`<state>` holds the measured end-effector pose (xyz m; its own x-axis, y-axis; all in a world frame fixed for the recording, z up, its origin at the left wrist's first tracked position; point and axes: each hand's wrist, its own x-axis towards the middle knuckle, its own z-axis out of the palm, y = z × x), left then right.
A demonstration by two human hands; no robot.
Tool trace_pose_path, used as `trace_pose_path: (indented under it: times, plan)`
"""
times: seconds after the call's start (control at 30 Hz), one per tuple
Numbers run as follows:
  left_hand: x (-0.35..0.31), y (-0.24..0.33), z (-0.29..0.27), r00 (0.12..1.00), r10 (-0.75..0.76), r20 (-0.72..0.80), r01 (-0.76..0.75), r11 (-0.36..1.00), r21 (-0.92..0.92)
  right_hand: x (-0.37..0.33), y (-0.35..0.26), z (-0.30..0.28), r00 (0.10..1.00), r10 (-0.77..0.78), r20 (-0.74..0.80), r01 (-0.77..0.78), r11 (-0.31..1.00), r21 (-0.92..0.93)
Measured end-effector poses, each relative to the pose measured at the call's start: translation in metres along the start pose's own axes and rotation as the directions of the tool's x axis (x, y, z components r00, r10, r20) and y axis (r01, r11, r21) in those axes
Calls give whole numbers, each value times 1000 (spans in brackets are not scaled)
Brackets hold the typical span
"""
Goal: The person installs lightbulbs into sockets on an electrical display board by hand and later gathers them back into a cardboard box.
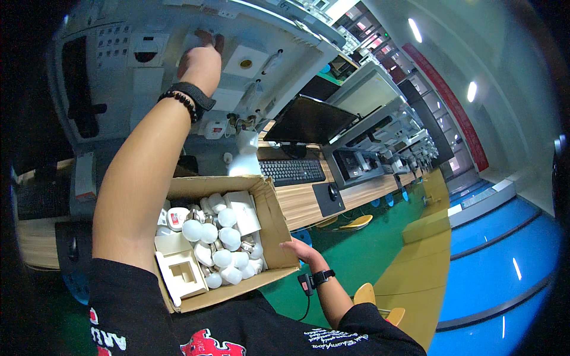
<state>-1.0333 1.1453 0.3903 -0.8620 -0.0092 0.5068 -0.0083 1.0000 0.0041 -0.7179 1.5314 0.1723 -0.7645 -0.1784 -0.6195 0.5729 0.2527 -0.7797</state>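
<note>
My right hand holds the right side of an open cardboard box, which sits tilted against my front. Inside lie several white light bulbs, a white square frame-like housing, a white box and a small white device with a red label. Stretched up over the box's left side, my left hand reaches to a grey upright panel. Its fingers look apart and touch or nearly touch the panel; shadow hides whether anything small is between them. A white square plate with a round sensor is mounted beside that hand.
Below the panel, a wooden desk carries a black monitor, a keyboard and a mouse. A white lamp-like fitting stands by the panel's lower edge. Yellow stools stand on the green floor at right.
</note>
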Motion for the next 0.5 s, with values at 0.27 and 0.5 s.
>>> trace_pose_path:
  times: [0.27,0.5]
  plan:
    - [1,-11,-10,991,-39,128,36,999,22,-5,-2,2,997,-68,-29,65,991,-116]
    - [-21,-34,-4,989,51,136,-58,997,52,-141,-211,129,579,-810,-95,697,552,-458]
